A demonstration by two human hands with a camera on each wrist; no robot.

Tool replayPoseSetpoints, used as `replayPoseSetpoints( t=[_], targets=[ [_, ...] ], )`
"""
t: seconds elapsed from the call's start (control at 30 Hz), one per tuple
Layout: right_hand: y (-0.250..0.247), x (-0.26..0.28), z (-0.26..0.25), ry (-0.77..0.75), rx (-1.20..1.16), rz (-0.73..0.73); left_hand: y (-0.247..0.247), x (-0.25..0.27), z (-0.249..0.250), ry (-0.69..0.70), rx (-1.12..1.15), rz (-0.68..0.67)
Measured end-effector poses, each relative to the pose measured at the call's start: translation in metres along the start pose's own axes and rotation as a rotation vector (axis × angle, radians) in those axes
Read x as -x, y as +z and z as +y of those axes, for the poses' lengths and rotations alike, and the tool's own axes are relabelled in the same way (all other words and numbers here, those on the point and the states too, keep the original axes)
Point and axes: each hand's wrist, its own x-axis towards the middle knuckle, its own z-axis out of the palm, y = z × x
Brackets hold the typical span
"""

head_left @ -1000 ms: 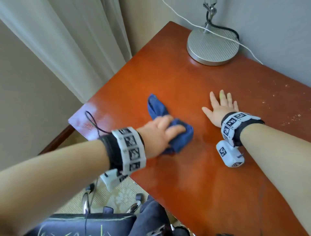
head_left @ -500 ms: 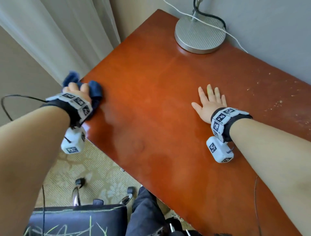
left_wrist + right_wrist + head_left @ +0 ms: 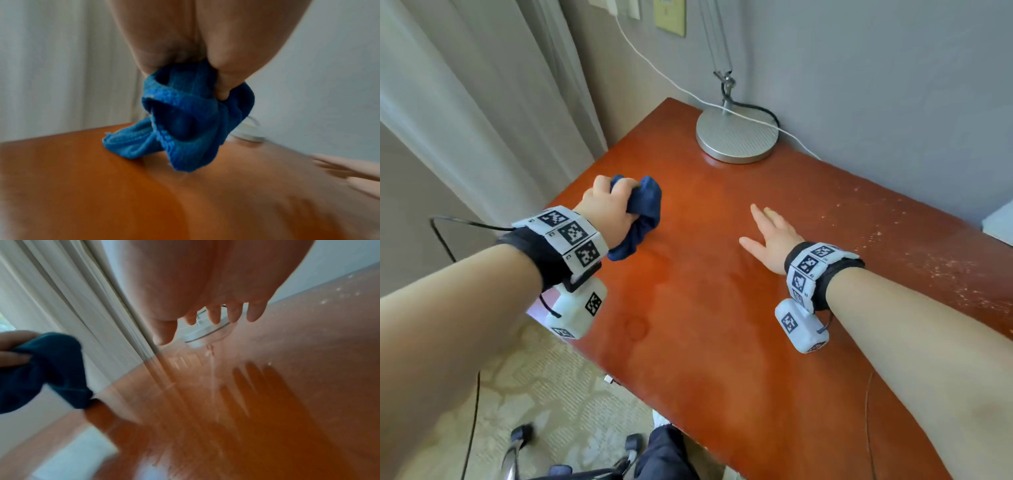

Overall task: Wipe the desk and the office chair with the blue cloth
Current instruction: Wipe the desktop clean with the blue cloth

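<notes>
My left hand (image 3: 609,202) grips the bunched blue cloth (image 3: 643,214) near the left edge of the reddish wooden desk (image 3: 705,325). In the left wrist view the cloth (image 3: 185,123) hangs from my curled fingers and its lower folds touch the desk (image 3: 144,203). My right hand (image 3: 770,233) lies flat on the desk with fingers spread, to the right of the cloth. The right wrist view shows those straight fingers (image 3: 213,316) above the desk (image 3: 267,402) and the cloth (image 3: 47,369) at its left. The office chair's dark seat (image 3: 571,474) and legs show at the bottom edge.
A lamp with a round metal base (image 3: 736,137) stands at the desk's back corner, with a white cable (image 3: 661,78) running to the wall. Pale specks (image 3: 928,246) cover the desk's right side. A curtain (image 3: 482,102) hangs to the left. Patterned carpet (image 3: 534,394) lies below.
My left hand swept the cloth from the desk's middle to the left edge, then back onto the desk toward the lamp. The right hand stayed flat in place.
</notes>
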Motion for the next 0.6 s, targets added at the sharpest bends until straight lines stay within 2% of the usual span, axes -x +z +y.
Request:
replayPoseSetpoints(
  t=[0.2, 0.27, 0.37, 0.4, 0.43, 0.47, 0.53, 0.6],
  targets=[
    [-0.029, 0.072, 0.037, -0.078, -0.460, 0.045, 0.018, 0.040, 0.137, 0.441, 0.151, -0.122],
    [-0.031, 0.096, 0.054, -0.055, -0.750, 0.036, 0.028, 0.053, 0.177, 0.527, 0.221, -0.134],
    [-0.032, 0.126, 0.080, 0.000, -1.307, 0.010, 0.047, 0.067, 0.220, 0.601, 0.310, -0.154],
    [-0.034, 0.133, 0.090, -0.006, -1.408, 0.031, 0.053, 0.069, 0.230, 0.631, 0.318, -0.163],
    [-0.035, 0.138, 0.099, -0.003, -1.437, 0.067, 0.060, 0.070, 0.237, 0.658, 0.312, -0.170],
    [-0.036, 0.141, 0.109, 0.011, -1.358, 0.115, 0.066, 0.071, 0.241, 0.679, 0.291, -0.175],
    [-0.044, 0.145, 0.123, 0.049, -0.965, 0.192, 0.072, 0.069, 0.240, 0.686, 0.213, -0.182],
    [-0.052, 0.144, 0.134, 0.080, -0.580, 0.222, 0.074, 0.062, 0.228, 0.621, 0.086, -0.181]
  ],
)
